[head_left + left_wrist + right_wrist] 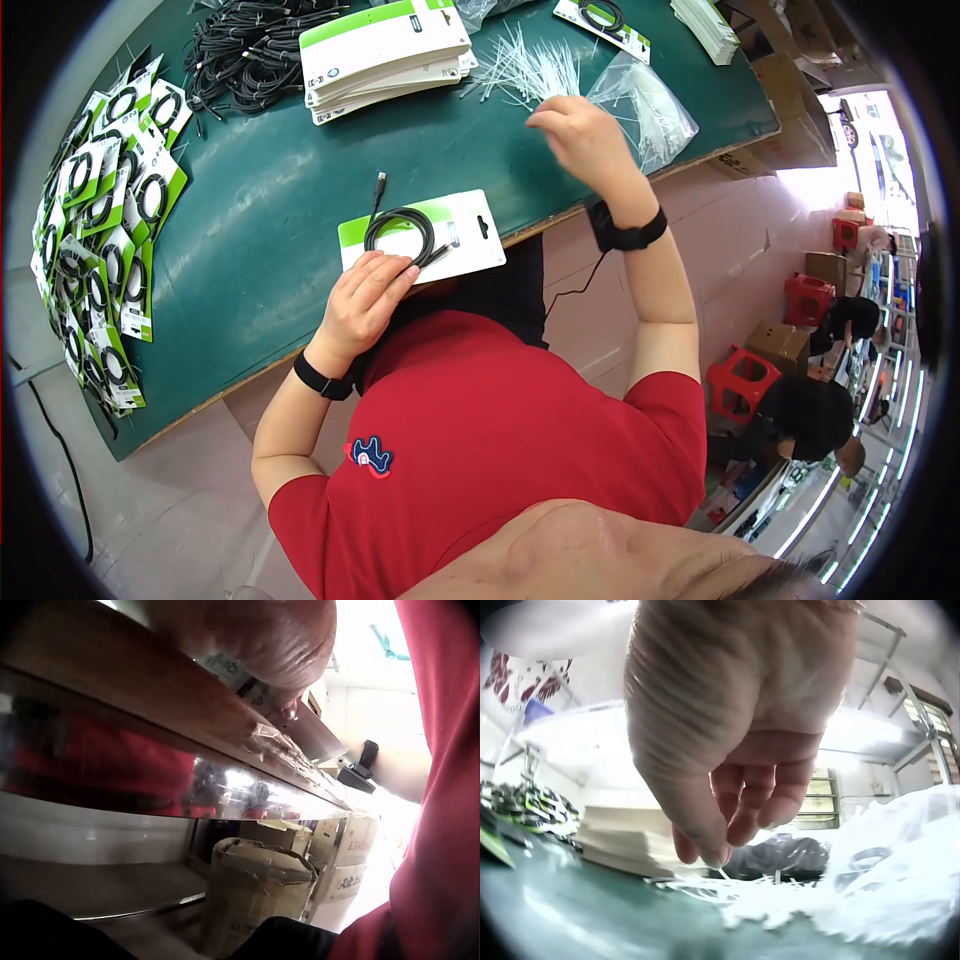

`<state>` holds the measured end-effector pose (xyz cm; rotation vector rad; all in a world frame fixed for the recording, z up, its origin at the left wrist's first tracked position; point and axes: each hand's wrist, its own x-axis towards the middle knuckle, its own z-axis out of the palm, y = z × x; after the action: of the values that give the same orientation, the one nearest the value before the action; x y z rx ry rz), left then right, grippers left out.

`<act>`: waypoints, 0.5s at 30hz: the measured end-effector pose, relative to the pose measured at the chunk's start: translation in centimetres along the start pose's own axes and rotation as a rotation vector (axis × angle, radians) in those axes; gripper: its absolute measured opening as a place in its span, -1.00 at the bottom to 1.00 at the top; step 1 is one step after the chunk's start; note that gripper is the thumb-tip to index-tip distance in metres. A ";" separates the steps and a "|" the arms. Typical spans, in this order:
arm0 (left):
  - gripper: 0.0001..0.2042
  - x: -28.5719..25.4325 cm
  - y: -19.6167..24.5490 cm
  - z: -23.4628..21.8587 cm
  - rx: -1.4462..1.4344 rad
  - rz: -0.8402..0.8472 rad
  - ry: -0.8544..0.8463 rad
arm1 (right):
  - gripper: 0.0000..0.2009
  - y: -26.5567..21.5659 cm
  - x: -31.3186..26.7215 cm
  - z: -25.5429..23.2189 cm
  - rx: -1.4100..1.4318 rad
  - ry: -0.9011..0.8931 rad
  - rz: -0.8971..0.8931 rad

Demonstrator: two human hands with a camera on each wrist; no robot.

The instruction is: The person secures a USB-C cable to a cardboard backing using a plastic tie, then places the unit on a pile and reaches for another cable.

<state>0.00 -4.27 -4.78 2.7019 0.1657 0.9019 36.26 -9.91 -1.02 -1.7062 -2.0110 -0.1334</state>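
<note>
Leftmost on the green surface (pixel 250 230), we find carded cables (pixel 110 210) in an overlapping heap, presumably kept to one side so the middle remains usable. Next, at the far edge, lie loose black cables (pixel 250 50). The left hand (pixel 365 300) lies over the near part of the coiled cable (pixel 427 232), probably to stop the loops springing open. We cannot tell whether its thumb pinches from below.

The coil rests on a green-and-white card (pixel 465 222), directly in front of the person and slightly over the near edge; we judge this leaves the card's underside reachable. A stack of cards (pixel 385 50) stands beyond it, likely for easy supply.

Further right, white cable ties (pixel 520 70) are spread loosely, which should ease picking single pieces. The right hand (pixel 590 145) is beside them, fingers curled, thumb and forefinger tips together; we cannot tell whether a tie is pinched. A clear plastic bag (pixel 645 110) lies rightmost.
</note>
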 end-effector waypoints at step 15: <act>-0.73 0.5 0.0 -0.4 0.014 0.004 -0.003 | -0.96 3.5 1.2 0.0 -0.078 0.138 -0.139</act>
<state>0.14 -4.12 -4.21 2.7172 0.1663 0.9005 39.50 -8.07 -1.38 -1.5567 -2.0439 -0.3710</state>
